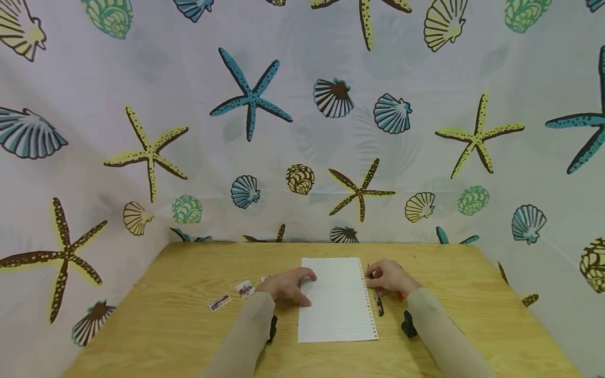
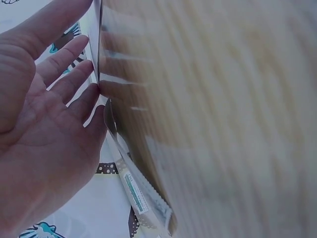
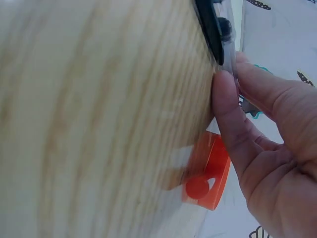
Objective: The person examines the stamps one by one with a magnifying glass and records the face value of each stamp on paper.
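A person sits at a wooden table (image 1: 189, 325) with a lined sheet of paper (image 1: 337, 310) lying flat in front of them, its perforated edge to the right. The left hand (image 1: 288, 286) rests with straight, loosely spread fingers (image 2: 74, 74) on the sheet's left edge; the left wrist view shows those fingertips pressing down flat, curled round nothing. The right hand (image 1: 389, 278) is just off the sheet's right edge, over a black pen (image 1: 378, 304) that lies on the table alongside the paper, its near end poking out toward the person. In the right wrist view the thumb (image 3: 225, 114) and a finger touch the pen's barrel (image 3: 218, 29), pinching it while it still lies on the wood, so I judge the grip only just made and the pen not lifted.

The page looks almost blank; a faint mark near its upper middle is too pale to read. So the sheet is steadied and the pen reached, with any writing largely undone.

A small orange plastic piece (image 3: 208, 173) lies just beside the right hand. Two small picture cards (image 1: 219, 302) (image 1: 244, 289) lie left of the left hand.
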`<state>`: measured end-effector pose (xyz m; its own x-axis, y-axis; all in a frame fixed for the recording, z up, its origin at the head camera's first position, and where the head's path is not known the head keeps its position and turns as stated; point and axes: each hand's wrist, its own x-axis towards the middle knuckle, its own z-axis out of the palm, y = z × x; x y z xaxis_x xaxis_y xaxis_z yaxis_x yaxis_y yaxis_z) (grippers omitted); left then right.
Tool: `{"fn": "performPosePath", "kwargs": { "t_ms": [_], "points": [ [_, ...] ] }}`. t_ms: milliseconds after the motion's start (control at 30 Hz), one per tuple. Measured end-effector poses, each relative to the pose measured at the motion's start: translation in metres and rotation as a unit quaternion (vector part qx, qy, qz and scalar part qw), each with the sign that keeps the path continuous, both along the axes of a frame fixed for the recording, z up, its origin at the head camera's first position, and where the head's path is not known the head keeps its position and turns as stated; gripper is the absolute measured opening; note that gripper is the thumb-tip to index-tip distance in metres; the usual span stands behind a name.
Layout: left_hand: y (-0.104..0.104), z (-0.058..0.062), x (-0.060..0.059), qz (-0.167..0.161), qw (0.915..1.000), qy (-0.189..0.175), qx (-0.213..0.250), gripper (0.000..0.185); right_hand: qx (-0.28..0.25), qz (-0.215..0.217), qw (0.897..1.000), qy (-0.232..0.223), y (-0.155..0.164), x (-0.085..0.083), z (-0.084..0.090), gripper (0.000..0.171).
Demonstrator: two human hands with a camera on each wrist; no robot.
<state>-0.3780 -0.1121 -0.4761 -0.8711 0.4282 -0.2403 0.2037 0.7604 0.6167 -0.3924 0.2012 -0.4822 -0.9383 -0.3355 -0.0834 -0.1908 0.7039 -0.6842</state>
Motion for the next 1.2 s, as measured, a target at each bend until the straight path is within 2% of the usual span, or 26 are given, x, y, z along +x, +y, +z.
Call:
{"fn": "performPosePath", "kwargs": {
  "t_ms": [267, 367, 467, 600, 733, 833, 1000, 1200],
  "points": [
    [0.005, 0.001, 0.001, -0.010, 0.9999, 0.002, -0.012, 0.058, -0.014, -0.004, 1.000, -0.013, 0.006, 0.003, -0.001, 0.021],
    [0.005, 0.001, 0.001, -0.017, 0.9997, 0.005, -0.014, 0.058, -0.015, -0.010, 1.000, 0.001, 0.011, 0.005, -0.001, 0.024],
    [0.005, 0.002, 0.001, -0.019, 0.9997, 0.012, -0.006, 0.062, -0.015, -0.021, 0.999, 0.034, 0.020, 0.006, -0.001, 0.025],
    [0.000, 0.004, 0.001, -0.008, 0.9996, 0.019, 0.022, 0.064, -0.043, -0.027, 0.997, 0.052, 0.027, 0.006, 0.000, 0.025],
    [-0.012, 0.007, 0.004, 0.003, 0.9975, 0.035, 0.061, 0.063, -0.098, -0.015, 0.995, 0.031, 0.030, 0.008, 0.001, 0.028],
    [-0.021, 0.011, 0.008, 0.009, 0.9944, 0.058, 0.088, 0.062, -0.121, -0.021, 0.992, 0.025, 0.033, 0.012, 0.002, 0.030],
    [-0.032, 0.018, 0.014, 0.026, 0.9885, 0.084, 0.123, 0.064, -0.107, -0.035, 0.992, 0.049, 0.038, 0.017, 0.005, 0.031],
    [-0.043, 0.015, 0.015, 0.042, 0.9838, 0.106, 0.138, 0.058, -0.078, -0.043, 0.993, 0.075, 0.046, 0.021, 0.000, 0.023]
  ]
}}
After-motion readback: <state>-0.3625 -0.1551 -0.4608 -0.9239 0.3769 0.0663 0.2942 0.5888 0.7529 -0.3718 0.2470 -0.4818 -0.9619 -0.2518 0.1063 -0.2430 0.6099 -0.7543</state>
